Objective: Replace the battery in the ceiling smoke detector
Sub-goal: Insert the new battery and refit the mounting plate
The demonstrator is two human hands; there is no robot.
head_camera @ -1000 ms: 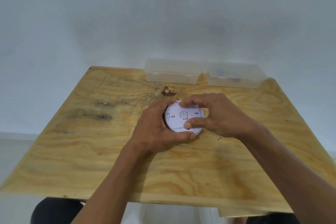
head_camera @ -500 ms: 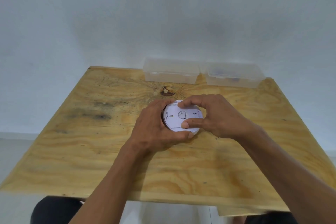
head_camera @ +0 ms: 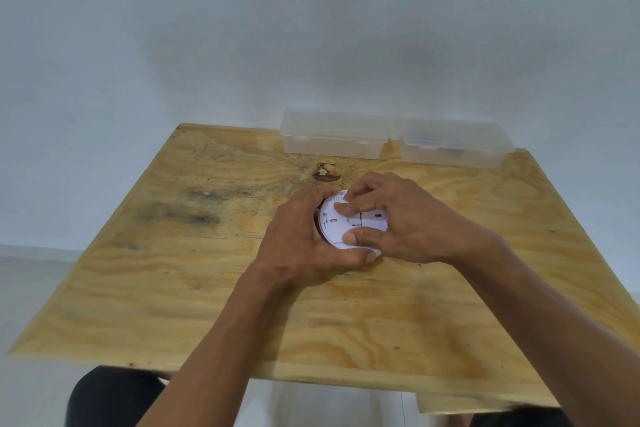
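Note:
A round white smoke detector (head_camera: pixel 334 224) rests on the plywood table (head_camera: pixel 173 270) near its middle, its flat back plate facing up with slots showing. My left hand (head_camera: pixel 298 246) wraps its left and near edge, thumb along the front rim. My right hand (head_camera: pixel 405 222) covers the right side, with a finger on the top plate and the thumb pressed on the near edge. Both hands grip the detector. No battery is visible.
Two clear plastic lidded boxes stand at the table's far edge: a left box (head_camera: pixel 332 135) that looks empty and a right box (head_camera: pixel 453 146) with dark items inside. A dark knot (head_camera: pixel 325 173) marks the wood behind the detector. White wall lies beyond.
My right hand's fingers have shifted leftward across the top plate, covering more of it. The detector's plate appears turned a little. My left hand holds the same place.

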